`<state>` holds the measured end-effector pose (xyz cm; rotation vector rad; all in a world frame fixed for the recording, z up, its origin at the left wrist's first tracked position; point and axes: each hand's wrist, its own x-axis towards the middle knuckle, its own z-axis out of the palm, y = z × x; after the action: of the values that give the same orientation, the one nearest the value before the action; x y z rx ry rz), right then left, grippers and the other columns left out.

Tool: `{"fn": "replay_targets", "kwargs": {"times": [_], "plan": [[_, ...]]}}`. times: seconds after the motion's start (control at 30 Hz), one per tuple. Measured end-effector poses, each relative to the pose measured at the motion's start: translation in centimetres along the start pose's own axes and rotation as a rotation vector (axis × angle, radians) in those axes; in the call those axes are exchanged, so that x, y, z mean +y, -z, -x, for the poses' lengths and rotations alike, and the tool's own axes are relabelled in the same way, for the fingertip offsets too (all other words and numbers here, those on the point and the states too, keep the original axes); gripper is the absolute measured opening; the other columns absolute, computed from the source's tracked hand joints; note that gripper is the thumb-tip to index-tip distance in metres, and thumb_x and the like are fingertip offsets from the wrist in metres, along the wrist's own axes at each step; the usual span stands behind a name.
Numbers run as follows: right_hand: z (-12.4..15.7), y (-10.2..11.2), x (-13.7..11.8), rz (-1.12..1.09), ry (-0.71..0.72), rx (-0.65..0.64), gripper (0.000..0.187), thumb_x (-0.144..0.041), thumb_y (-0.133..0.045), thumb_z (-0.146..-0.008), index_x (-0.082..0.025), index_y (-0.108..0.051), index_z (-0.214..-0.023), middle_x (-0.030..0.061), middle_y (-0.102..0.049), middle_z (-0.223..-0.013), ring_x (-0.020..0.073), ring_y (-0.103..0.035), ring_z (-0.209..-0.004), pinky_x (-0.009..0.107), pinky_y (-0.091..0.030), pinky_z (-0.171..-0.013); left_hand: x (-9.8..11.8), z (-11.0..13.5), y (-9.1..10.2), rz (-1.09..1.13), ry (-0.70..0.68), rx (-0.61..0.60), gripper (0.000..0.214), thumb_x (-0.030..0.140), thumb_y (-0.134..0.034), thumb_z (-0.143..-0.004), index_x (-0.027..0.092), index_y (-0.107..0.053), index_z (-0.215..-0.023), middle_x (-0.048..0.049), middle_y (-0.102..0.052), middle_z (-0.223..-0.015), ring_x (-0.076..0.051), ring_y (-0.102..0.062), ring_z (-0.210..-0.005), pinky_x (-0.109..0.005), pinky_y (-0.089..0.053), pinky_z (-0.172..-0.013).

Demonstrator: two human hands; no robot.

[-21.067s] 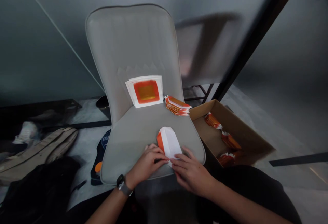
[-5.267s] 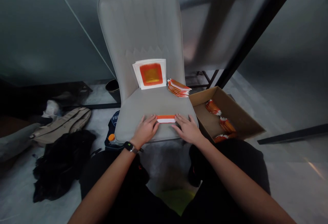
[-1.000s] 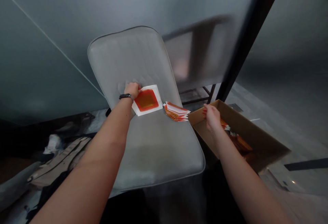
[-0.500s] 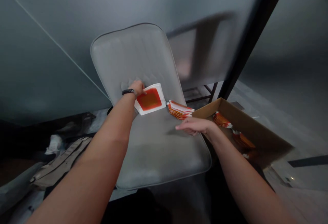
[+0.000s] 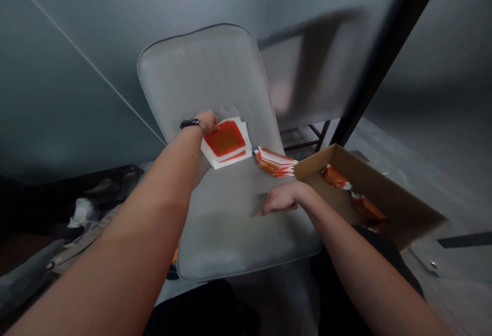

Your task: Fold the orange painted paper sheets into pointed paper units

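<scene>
My left hand point(image 5: 206, 120), with a dark watch on the wrist, reaches to the back of a grey chair seat point(image 5: 230, 223) and grips the top sheet of a stack of white papers with orange squares point(image 5: 226, 142), lifting it off the stack. My right hand point(image 5: 280, 199) hovers low over the right side of the seat, fingers loosely curled, with nothing visible in it. A pile of folded orange-and-white papers point(image 5: 275, 162) lies on the seat just behind my right hand.
An open cardboard box point(image 5: 388, 208) with several folded orange papers stands on the floor right of the chair. A beige bag point(image 5: 73, 246) lies on the floor at left. A dark post point(image 5: 384, 54) rises behind the box, against grey wall panels.
My right hand has come back from the box to over the seat and curled. My left hand has raised and shifted the top sheet, baring the sheet beneath.
</scene>
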<state>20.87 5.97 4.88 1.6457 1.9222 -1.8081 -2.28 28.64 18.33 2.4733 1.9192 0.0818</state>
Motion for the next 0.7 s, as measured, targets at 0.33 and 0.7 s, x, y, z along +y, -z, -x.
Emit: {"fn": "replay_targets", "kwargs": {"times": [0.33, 0.7], "plan": [[-0.4, -1.2, -2.9, 0.030, -0.040, 0.075, 0.047, -0.042, -0.097, -0.046, -0.024, -0.055, -0.055, -0.0074, -0.038, -0.048, 0.0091, -0.037, -0.041, 0.028, -0.032, -0.044, 2.9, 1.7, 4.4, -0.259, -0.063, -0.139, 0.034, 0.035, -0.074, -0.085, 0.014, -0.078, -0.111, -0.0054, -0.072, -0.092, -0.021, -0.067, -0.094, -0.025, -0.045, -0.083], [1.6, -1.1, -5.4, 0.433, -0.105, -0.237, 0.046, -0.054, -0.061, -0.091, -0.022, -0.042, -0.064, -0.0067, -0.034, -0.057, 0.0095, -0.033, -0.046, 0.026, -0.030, -0.048, 6.9, 6.2, 2.3, -0.183, -0.154, -0.576, 0.049, 0.045, -0.079, -0.072, 0.017, -0.078, -0.113, -0.0083, -0.076, -0.103, -0.028, -0.067, -0.102, -0.029, -0.049, -0.083]]}}
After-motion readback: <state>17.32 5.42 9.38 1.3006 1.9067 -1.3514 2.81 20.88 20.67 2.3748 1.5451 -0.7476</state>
